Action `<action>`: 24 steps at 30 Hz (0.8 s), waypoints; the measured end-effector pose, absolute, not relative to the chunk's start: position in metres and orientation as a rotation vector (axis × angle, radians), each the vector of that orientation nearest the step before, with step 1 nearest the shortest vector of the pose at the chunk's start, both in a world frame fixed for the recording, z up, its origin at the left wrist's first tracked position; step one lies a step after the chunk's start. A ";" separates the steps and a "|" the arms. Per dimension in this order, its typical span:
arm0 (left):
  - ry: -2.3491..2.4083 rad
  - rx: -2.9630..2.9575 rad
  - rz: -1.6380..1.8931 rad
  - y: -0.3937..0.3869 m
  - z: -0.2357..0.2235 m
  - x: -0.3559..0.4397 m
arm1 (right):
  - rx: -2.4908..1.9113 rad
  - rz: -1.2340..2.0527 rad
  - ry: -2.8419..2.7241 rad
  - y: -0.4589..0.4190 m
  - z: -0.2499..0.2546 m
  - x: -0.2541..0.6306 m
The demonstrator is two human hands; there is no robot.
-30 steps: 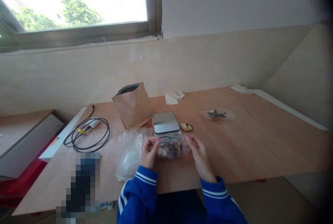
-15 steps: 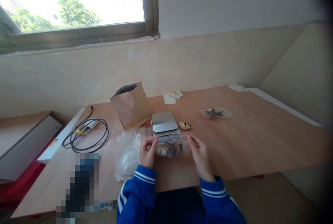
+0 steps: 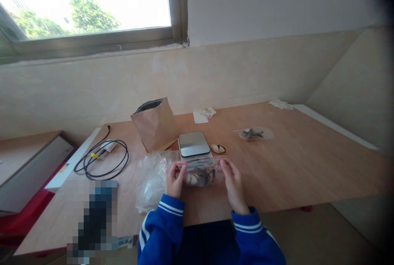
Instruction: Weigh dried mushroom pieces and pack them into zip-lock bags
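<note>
"At the near side of the bench (image 3: 301, 162), where do we locate the bag?"

"We find the clear zip bag (image 3: 219, 179) directly between the two hands, spread sideways in front of the flat, metal-topped scale (image 3: 193, 144). Its upper edge overlaps the scale's near side in our view; we cannot tell whether its base touches the bench."

"How do we read the hands?"

"Both are closed to a pinch. Our left hand (image 3: 176, 178) grips the upper left corner between thumb and fingers; our right hand (image 3: 233, 180) grips the upper right corner likewise. The mixed brown and pale pieces (image 3: 201, 176) lie along the bottom, below the line of the grips."

"What handling do we expect?"

"We judge the load light. The film looks thin, limp and somewhat slippery; the pieces look dry, and may be brittle. We recommend holding the bag by its top corners, as at present, and keeping pressure off the filled part. We cannot tell whether the zip is fully sealed."

"What else lies around it?"

"To the left of our left hand, just beside it, we note a pile of empty clear bags (image 3: 154, 183). A loose pale piece (image 3: 218, 148) lies just right of the scale."
</note>
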State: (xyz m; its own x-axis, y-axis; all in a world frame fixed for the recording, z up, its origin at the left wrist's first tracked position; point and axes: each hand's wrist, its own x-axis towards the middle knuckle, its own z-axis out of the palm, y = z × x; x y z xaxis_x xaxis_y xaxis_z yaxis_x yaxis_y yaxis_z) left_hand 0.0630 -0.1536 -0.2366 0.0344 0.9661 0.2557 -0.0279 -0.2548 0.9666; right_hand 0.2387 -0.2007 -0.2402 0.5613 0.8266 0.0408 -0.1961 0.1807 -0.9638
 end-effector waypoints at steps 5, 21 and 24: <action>0.985 1.430 1.352 -0.155 -0.235 0.062 | -1.114 0.888 -0.741 -0.202 -0.235 0.236; 1.059 1.574 1.407 -0.157 -0.228 0.064 | -1.245 0.799 -0.783 -0.201 -0.243 0.238; 1.104 1.611 1.425 -0.157 -0.226 0.064 | -1.278 0.764 -0.766 -0.200 -0.246 0.237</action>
State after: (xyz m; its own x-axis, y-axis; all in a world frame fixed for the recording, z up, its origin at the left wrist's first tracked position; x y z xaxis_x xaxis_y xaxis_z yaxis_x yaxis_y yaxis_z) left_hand 0.0644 -0.1569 -0.2256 0.0274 0.9228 0.3844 0.1415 -0.3842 0.9123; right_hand 0.2373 -0.2000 -0.2462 0.5395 0.8390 0.0710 -0.0686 0.1278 -0.9894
